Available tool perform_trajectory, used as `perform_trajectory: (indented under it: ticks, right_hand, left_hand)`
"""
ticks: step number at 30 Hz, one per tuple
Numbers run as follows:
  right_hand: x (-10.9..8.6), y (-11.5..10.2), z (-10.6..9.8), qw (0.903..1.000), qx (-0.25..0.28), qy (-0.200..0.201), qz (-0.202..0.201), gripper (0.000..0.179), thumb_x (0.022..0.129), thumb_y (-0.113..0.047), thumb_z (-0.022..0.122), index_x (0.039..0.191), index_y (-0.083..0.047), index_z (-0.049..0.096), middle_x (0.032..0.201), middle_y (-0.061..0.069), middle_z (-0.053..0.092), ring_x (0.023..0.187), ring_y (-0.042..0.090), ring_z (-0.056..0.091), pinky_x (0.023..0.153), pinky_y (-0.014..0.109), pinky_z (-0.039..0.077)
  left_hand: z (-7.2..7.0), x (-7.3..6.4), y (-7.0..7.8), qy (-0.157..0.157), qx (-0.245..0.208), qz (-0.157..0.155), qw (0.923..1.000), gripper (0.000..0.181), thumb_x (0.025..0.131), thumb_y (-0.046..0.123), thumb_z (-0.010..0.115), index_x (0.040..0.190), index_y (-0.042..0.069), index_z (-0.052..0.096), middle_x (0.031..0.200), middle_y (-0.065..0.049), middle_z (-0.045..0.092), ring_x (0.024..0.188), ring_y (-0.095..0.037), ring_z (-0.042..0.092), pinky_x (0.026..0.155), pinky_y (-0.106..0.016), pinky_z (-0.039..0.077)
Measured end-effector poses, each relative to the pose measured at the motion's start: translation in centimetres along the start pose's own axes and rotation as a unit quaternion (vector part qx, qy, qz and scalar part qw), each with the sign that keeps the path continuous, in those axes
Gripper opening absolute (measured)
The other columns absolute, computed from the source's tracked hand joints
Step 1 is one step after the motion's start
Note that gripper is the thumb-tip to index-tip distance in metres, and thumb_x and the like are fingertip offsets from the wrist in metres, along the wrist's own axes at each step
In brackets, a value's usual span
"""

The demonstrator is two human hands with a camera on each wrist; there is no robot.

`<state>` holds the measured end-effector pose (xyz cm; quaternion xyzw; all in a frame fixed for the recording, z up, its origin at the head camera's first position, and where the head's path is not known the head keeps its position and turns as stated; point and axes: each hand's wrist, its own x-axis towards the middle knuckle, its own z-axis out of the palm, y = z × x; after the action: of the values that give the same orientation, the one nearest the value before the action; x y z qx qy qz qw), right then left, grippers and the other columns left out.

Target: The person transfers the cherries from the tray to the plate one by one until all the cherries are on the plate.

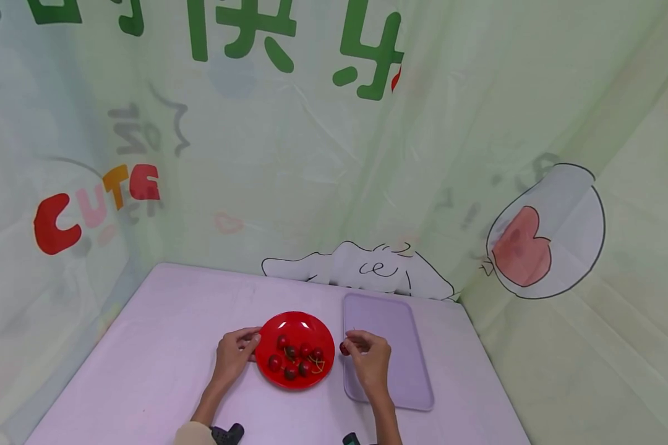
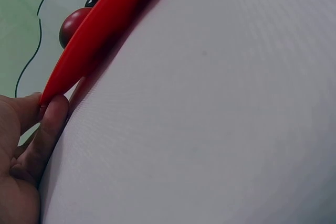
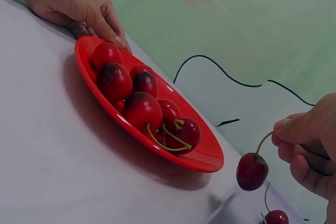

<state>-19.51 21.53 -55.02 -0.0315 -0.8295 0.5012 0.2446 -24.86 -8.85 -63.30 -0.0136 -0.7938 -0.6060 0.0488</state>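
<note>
The left hand [image 1: 234, 353] pinches a round, glossy red plate [image 1: 292, 324] by its rim; the right hand [image 1: 372, 358] pinches a smooth dark-red cherry [image 3: 252, 171] by its stem, near left edge of a rectangular lilac tray [image 1: 406, 364]

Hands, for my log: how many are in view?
2: the left hand gripping the red plate, and the right hand holding a cherry. No other hands show.
</note>
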Motion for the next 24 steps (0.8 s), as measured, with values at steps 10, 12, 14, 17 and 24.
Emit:
perform_trajectory:
  ticks: [10, 12, 14, 17, 24]
  right_hand:
    - [-0.1, -0.4, 0.4, 0.9998, -0.005, 0.004, -0.018, 0.017, 0.087, 0.009, 0.085, 0.101, 0.0, 0.086, 0.089, 0.012, 0.084, 0.073, 0.006, 0.069, 0.069, 0.015, 0.059]
    - [-0.1, -0.4, 0.5, 0.9998, -0.004, 0.004, -0.021, 0.017, 0.087, 0.009, 0.085, 0.1, -0.001, 0.086, 0.089, 0.013, 0.084, 0.072, 0.007, 0.069, 0.069, 0.015, 0.059]
    - [0.0, -0.3, 0.6, 0.9998, -0.002, 0.001, -0.018, 0.016, 0.088, 0.007, 0.085, 0.1, -0.003, 0.086, 0.089, 0.014, 0.084, 0.072, 0.007, 0.069, 0.069, 0.015, 0.06]
    - [0.1, -0.1, 0.8, 0.9999, -0.004, -0.009, -0.006, 0.013, 0.09, 0.003, 0.085, 0.101, -0.005, 0.087, 0.089, 0.013, 0.084, 0.073, 0.005, 0.07, 0.07, 0.015, 0.06]
    - [0.3, 0.2, 1.3, 0.9997, 0.005, -0.025, 0.0, 0.014, 0.091, 0.002, 0.085, 0.104, -0.004, 0.086, 0.092, 0.011, 0.084, 0.075, 0.007, 0.072, 0.073, 0.016, 0.061]
  left_hand:
    - [-0.1, 0.1, 0.1, 0.0, -0.005, -0.008, 1.0, 0.029, 0.105, 0.012, 0.074, 0.133, 0.004, 0.077, 0.112, -0.016, 0.079, 0.07, -0.007, 0.071, 0.066, -0.015, 0.061]
    - [-0.1, 0.1, 0.1, -0.001, -0.008, -0.007, 0.9999, 0.029, 0.104, 0.012, 0.074, 0.133, 0.004, 0.077, 0.112, -0.016, 0.079, 0.071, -0.007, 0.071, 0.066, -0.016, 0.061]
    - [-0.1, 0.1, 0.1, -0.001, -0.008, -0.004, 1.0, 0.029, 0.104, 0.011, 0.074, 0.133, 0.004, 0.077, 0.112, -0.017, 0.079, 0.072, -0.007, 0.071, 0.066, -0.016, 0.062]
    - [-0.1, 0.1, 0.1, -0.001, -0.007, -0.003, 1.0, 0.029, 0.104, 0.012, 0.074, 0.132, 0.003, 0.077, 0.112, -0.017, 0.079, 0.072, -0.007, 0.071, 0.065, -0.016, 0.062]
    - [-0.1, 0.1, -0.1, 0.001, -0.008, -0.003, 1.0, 0.029, 0.105, 0.012, 0.074, 0.132, 0.005, 0.077, 0.112, -0.016, 0.079, 0.071, -0.006, 0.071, 0.066, -0.016, 0.062]
